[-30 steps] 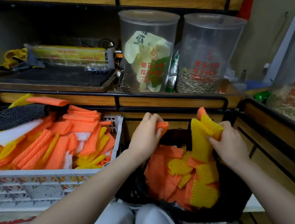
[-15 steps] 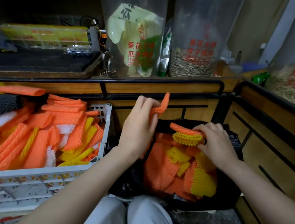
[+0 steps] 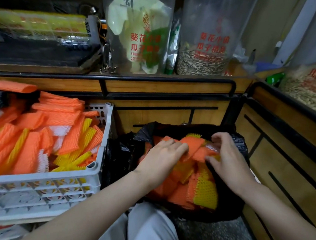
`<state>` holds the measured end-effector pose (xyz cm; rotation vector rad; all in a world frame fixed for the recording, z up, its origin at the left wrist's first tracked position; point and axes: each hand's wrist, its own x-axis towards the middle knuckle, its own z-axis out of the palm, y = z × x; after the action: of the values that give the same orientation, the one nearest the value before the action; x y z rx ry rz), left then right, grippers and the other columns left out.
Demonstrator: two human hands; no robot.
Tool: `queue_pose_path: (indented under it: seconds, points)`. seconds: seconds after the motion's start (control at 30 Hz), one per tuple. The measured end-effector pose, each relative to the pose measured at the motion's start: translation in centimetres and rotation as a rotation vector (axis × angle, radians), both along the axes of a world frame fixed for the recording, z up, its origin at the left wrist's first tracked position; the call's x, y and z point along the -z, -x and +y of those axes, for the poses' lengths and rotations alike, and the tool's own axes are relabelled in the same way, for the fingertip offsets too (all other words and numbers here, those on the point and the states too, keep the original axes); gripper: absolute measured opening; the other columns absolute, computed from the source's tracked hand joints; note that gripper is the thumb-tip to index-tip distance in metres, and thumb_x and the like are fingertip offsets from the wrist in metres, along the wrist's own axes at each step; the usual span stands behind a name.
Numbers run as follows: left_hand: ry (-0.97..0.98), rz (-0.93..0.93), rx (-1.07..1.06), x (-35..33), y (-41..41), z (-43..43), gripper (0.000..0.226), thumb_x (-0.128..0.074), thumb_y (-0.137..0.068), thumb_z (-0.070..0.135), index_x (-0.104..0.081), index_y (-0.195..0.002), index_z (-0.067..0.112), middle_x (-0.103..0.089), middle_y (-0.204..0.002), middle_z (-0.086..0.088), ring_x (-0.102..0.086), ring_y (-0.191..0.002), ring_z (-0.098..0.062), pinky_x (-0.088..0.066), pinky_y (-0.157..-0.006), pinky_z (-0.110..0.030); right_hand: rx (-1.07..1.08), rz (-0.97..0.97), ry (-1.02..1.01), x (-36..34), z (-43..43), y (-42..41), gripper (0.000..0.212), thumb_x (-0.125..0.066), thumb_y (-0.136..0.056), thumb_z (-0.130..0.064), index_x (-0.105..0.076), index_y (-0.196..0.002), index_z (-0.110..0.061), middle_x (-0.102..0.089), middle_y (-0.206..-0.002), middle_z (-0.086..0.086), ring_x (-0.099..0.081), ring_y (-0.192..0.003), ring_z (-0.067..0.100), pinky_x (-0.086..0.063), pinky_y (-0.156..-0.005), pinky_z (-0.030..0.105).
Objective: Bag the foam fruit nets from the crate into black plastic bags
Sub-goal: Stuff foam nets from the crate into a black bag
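A black bag (image 3: 120, 158) stands open at lower centre-right, packed with orange and yellow foam nets (image 3: 204, 191). Both hands are in its mouth. The left hand (image 3: 161, 158) lies flat, fingers straight, on the top nets. The right hand (image 3: 229, 159) curls fingers and thumb around an orange net (image 3: 201, 153). At lower left, a white crate (image 3: 53, 185) holds many more.
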<state>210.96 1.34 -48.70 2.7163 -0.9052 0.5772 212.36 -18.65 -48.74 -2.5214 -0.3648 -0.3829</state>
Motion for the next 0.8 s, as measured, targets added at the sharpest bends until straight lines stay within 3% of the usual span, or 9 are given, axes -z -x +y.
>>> queue_pose_path:
  seconds: [0.1,0.17,0.23,0.37,0.43,0.53,0.63,0.73,0.8]
  points:
    - [-0.127,-0.054,-0.002,1.1,-0.4,0.4,0.032,-0.065,-0.062,0.000,-0.056,-0.088,0.016,-0.060,-0.079,0.000,-0.058,-0.074,-0.023,-0.036,-0.066,-0.028,-0.169,-0.014,0.218,-0.3,1.0,1.2,0.054,-0.065,-0.086,-0.022,-0.040,-0.134,-0.027,-0.039,-0.134,-0.010,-0.036,-0.127,0.010,-0.033,-0.101,0.024]
    - [-0.146,-0.087,0.002,1.1,-0.1,0.7,0.032,-0.056,-0.063,0.002,-0.057,-0.092,0.015,-0.060,-0.083,-0.001,-0.058,-0.078,-0.023,-0.031,-0.068,-0.028,-0.238,0.031,0.353,0.3,2.2,1.4,0.053,-0.057,-0.091,-0.030,-0.035,-0.140,-0.031,-0.031,-0.143,-0.013,-0.027,-0.135,0.009,-0.026,-0.108,0.024]
    - [-0.150,-0.139,-0.023,0.7,0.1,1.4,0.034,-0.042,-0.068,0.007,-0.056,-0.099,0.015,-0.061,-0.094,-0.003,-0.055,-0.090,-0.025,-0.031,-0.073,-0.030,-0.261,0.053,0.348,0.7,3.3,1.1,0.052,-0.054,-0.093,-0.032,-0.033,-0.141,-0.032,-0.031,-0.144,-0.012,-0.025,-0.136,0.010,-0.026,-0.109,0.025]
    - [-0.026,-0.196,-0.229,-0.4,0.9,4.3,0.046,-0.068,-0.065,0.004,-0.056,-0.108,0.013,-0.057,-0.117,-0.010,-0.043,-0.112,-0.026,-0.028,-0.088,-0.031,-0.257,0.154,0.304,1.1,4.8,0.1,0.052,-0.051,-0.095,-0.033,-0.030,-0.143,-0.030,-0.030,-0.145,-0.006,-0.022,-0.137,0.014,-0.028,-0.109,0.029]
    - [0.069,-0.149,-0.376,-0.8,1.1,5.8,0.050,-0.069,-0.069,0.007,-0.055,-0.117,0.012,-0.055,-0.118,-0.011,-0.044,-0.111,-0.028,-0.032,-0.089,-0.033,-0.285,0.198,0.308,1.3,5.7,-0.4,0.054,-0.051,-0.095,-0.033,-0.029,-0.144,-0.028,-0.029,-0.146,-0.003,-0.021,-0.138,0.015,-0.026,-0.110,0.029]
    - [0.113,0.100,-0.623,-1.0,1.1,7.8,0.039,-0.058,-0.088,0.022,-0.050,-0.124,0.010,-0.055,-0.117,-0.011,-0.050,-0.108,-0.031,-0.039,-0.088,-0.038,-0.324,0.225,0.293,1.6,7.2,-1.2,0.057,-0.052,-0.095,-0.031,-0.027,-0.145,-0.023,-0.030,-0.146,-0.004,-0.022,-0.137,0.014,-0.024,-0.110,0.026]
    - [0.253,0.223,-0.661,-0.5,1.0,9.3,0.021,-0.051,-0.093,0.024,-0.057,-0.107,0.010,-0.065,-0.100,-0.011,-0.060,-0.096,-0.032,-0.047,-0.076,-0.041,-0.356,0.259,0.304,2.1,8.7,-1.9,0.057,-0.052,-0.095,-0.026,-0.026,-0.145,-0.019,-0.030,-0.148,-0.002,-0.022,-0.138,0.014,-0.023,-0.110,0.025]
    - [0.608,0.155,-0.601,-1.2,0.9,9.5,0.008,-0.056,-0.091,0.020,-0.060,-0.088,0.014,-0.066,-0.075,-0.001,-0.063,-0.076,-0.025,-0.047,-0.066,-0.036,-0.403,0.300,0.373,2.6,10.1,-2.4,0.052,-0.048,-0.097,-0.020,-0.028,-0.145,-0.016,-0.028,-0.151,0.000,-0.019,-0.140,0.015,-0.019,-0.111,0.025]
    - [0.731,0.100,-0.567,-2.3,0.7,9.3,0.009,-0.058,-0.090,0.019,-0.057,-0.081,0.019,-0.060,-0.067,0.008,-0.060,-0.069,-0.017,-0.043,-0.063,-0.032,-0.391,0.273,0.411,2.5,11.0,-3.0,0.048,-0.046,-0.098,-0.017,-0.031,-0.144,-0.015,-0.027,-0.151,0.001,-0.019,-0.140,0.018,-0.017,-0.111,0.026]
